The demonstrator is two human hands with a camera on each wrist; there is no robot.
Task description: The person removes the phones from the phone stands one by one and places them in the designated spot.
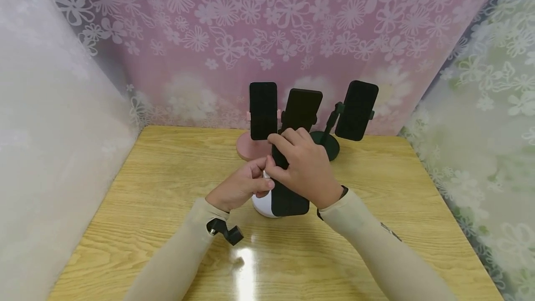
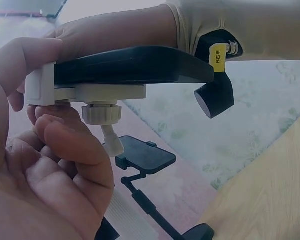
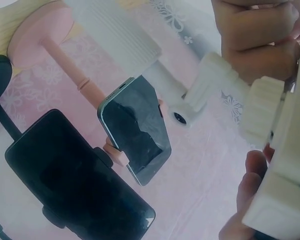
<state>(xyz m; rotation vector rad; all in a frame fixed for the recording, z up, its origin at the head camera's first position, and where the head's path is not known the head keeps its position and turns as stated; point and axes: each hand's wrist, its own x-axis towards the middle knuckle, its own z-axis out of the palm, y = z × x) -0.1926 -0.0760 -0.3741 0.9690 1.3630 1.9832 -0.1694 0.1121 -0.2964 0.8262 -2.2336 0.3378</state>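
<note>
A black smartphone (image 1: 290,199) sits face up in a white phone stand, whose round base (image 1: 263,206) shows beneath it. At the phone's left edge, my left hand (image 1: 242,185) pinches the stand's white clamp end (image 2: 40,87). Reaching across the screen, my right hand (image 1: 305,164) grips the phone, its fingertips at the far left edge. Below the phone in the left wrist view are the clamp's ribbed knob (image 2: 102,114) and a short white ball stem (image 2: 112,142). The white jointed arm (image 3: 205,90) and ribbed column (image 3: 117,37) show in the right wrist view.
Behind stand a pink stand (image 1: 246,145) with a phone (image 1: 263,110), another phone (image 1: 303,108) in a dark holder, and a dark green stand (image 1: 328,145) with a phone (image 1: 357,110). Floral curtains (image 1: 267,22) border the wooden table (image 1: 175,171).
</note>
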